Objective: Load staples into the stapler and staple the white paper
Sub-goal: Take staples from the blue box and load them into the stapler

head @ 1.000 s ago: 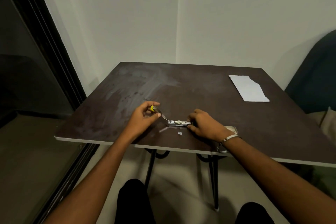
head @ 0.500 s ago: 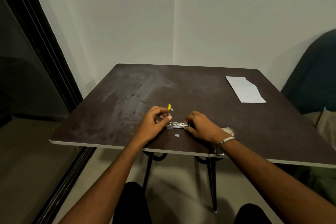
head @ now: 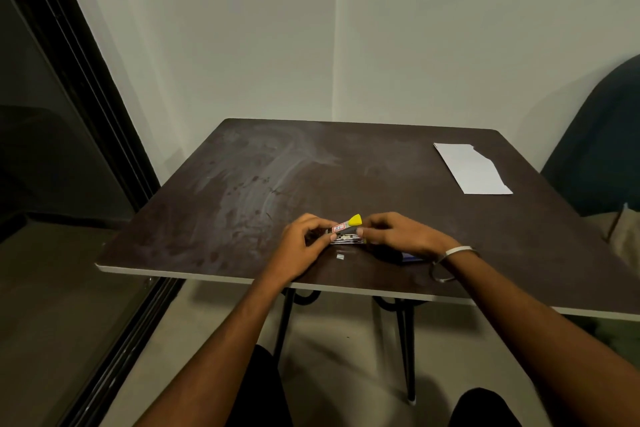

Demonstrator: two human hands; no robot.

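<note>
Closing the loaded stapler [head: 347,231] at six o'clock near the table's [head: 214,218] front edge, left hand [head: 304,246] and right hand [head: 398,236] both pinching it, with fetching the white paper [head: 472,168] from two o'clock likely next.

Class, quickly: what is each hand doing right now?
Left hand: grips the stapler.
Right hand: grips the same stapler at its yellow end.
</note>
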